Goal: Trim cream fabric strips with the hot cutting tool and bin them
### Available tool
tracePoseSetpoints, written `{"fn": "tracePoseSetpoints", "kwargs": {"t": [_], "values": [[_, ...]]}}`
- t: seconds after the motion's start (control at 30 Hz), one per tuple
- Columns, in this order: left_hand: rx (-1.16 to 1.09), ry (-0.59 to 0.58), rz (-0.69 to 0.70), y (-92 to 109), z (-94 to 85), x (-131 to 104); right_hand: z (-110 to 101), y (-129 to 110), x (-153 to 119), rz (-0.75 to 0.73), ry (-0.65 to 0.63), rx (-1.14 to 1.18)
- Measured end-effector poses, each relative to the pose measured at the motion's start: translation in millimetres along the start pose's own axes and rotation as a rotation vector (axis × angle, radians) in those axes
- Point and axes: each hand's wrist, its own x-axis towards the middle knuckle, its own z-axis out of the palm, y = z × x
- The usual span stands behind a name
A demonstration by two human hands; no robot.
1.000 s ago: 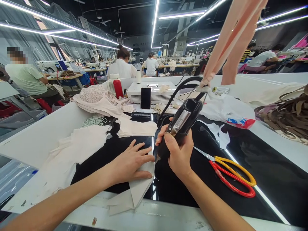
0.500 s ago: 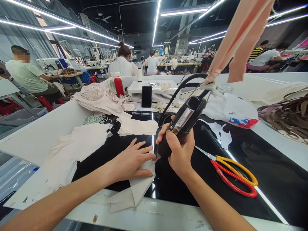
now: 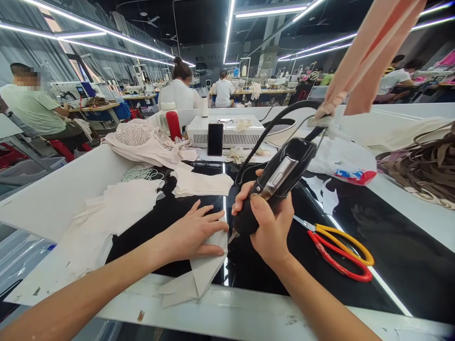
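My left hand (image 3: 197,234) lies flat with fingers spread, pressing a pale cream fabric piece (image 3: 206,271) onto the glossy black tabletop (image 3: 263,274). The fabric's lower end is folded and hangs over the front edge. In my right hand (image 3: 272,227) is a black corded handheld power tool (image 3: 280,175) with a silver metal panel, my fingers wrapped around its body. Its narrow tip points down beside the fabric's right edge, near my left fingertips; whether it touches is unclear. Pink cloth strips (image 3: 377,57) hang from above and are tied by the tool's cable.
Scissors (image 3: 341,251) with red and yellow handles lie to the right. Cream fabric pieces (image 3: 117,203) spread at left, another (image 3: 202,182) ahead. A phone (image 3: 215,139) leans on a white box (image 3: 199,125). A plastic bag (image 3: 341,158) and brown straps (image 3: 423,166) sit right; people work beyond.
The tool in my right hand has shifted slightly right, and its tip now shows more clearly beside the fabric. My left hand stays on the fabric. The view has turned a little.
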Motion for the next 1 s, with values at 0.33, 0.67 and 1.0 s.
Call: {"fn": "tracePoseSetpoints", "kwargs": {"t": [0.33, 0.67, 1.0], "values": [[-0.014, -0.003, 0.005, -1.1, -0.6, 1.5, 1.8, 3.0, -7.3, 0.024, -0.016, 0.005], [-0.035, -0.006, 0.006, -0.2, -3.2, 2.7, 0.7, 4.4, -3.9, 0.004, -0.015, 0.000], [-0.032, -0.027, 0.005, -1.3, -3.3, 3.1, 0.4, 11.1, -4.1, -0.001, -0.008, -0.026]]}}
